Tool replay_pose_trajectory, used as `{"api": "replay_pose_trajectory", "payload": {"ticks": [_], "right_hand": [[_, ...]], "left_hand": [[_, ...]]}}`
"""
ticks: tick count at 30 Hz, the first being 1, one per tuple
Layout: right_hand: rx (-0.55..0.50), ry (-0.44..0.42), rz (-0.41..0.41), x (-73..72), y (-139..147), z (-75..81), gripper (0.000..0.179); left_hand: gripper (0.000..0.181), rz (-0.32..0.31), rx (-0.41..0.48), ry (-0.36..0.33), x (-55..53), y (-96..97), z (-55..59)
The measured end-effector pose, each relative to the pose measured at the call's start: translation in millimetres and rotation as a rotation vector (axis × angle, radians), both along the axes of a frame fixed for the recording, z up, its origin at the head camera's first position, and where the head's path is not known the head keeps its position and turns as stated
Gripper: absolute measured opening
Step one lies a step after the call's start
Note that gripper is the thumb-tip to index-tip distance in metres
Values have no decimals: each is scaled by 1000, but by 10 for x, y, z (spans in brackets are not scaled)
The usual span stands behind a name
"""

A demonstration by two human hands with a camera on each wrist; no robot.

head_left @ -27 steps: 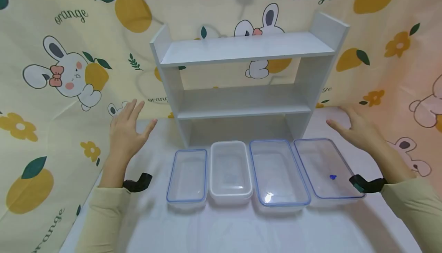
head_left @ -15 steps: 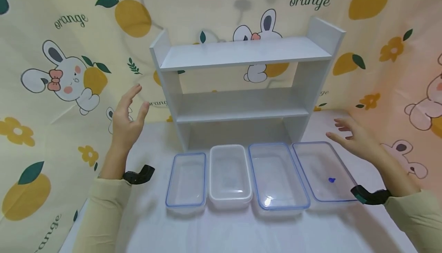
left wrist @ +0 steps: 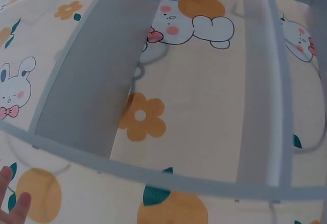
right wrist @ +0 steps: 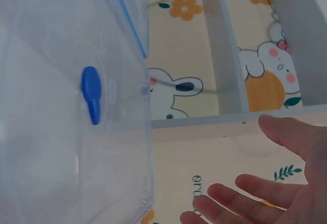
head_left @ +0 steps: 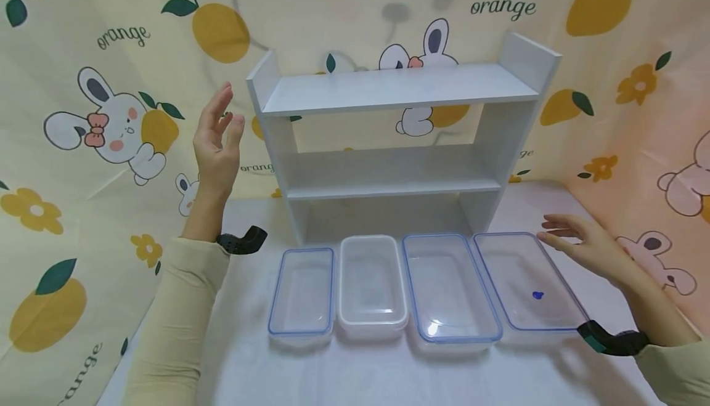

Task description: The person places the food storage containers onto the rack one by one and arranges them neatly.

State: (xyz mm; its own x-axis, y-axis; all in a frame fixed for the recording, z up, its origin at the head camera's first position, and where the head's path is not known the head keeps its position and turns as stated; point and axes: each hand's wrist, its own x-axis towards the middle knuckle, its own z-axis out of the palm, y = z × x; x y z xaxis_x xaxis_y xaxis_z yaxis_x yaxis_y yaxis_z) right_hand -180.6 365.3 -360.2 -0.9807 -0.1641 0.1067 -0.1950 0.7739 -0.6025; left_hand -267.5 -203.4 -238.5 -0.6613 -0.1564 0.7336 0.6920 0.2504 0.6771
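Observation:
My left hand (head_left: 218, 141) is raised to the left of the white shelf (head_left: 396, 90), holding nothing, its fingers loosely bent. Only a few of its fingertips (left wrist: 20, 209) show in the left wrist view. Over the far right corner of the rightmost box, my right hand (head_left: 588, 247) hovers with relaxed fingers and thumb apart. That rightmost clear box (head_left: 516, 320) has a blue rim, and a small blue piece (head_left: 537, 295) shows in it. Beside it stand a large blue-rimmed box (head_left: 452, 289), a white-rimmed box (head_left: 373, 283) and a smaller blue-rimmed box (head_left: 302, 292).
The boxes line up in front of the two-level shelf on a white-covered table (head_left: 355, 372). Behind and at the sides hangs a cloth (head_left: 333, 12) printed with rabbits and oranges. Black straps with camera mounts (head_left: 244, 241) are on both wrists.
My left hand has risen and turned, its fingers drawing closer together. My right hand has moved lower and nearer, with its fingers a little more bent. Boxes and shelf stay put.

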Motion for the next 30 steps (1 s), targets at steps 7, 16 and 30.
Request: {"api": "replay_pose_trajectory", "payload": {"ticks": [7,16,30], "right_hand": [[-52,-93,23,88,98,-106,52],[-171,-220,52,227,305,-354,48],[-170,-534,-43,325,454,-558,66]], "left_hand": [[47,-78,59,39,-143,133,99],[49,-148,128,9,-280,225,175],[41,-150,90,12,-359,292,120]]}}
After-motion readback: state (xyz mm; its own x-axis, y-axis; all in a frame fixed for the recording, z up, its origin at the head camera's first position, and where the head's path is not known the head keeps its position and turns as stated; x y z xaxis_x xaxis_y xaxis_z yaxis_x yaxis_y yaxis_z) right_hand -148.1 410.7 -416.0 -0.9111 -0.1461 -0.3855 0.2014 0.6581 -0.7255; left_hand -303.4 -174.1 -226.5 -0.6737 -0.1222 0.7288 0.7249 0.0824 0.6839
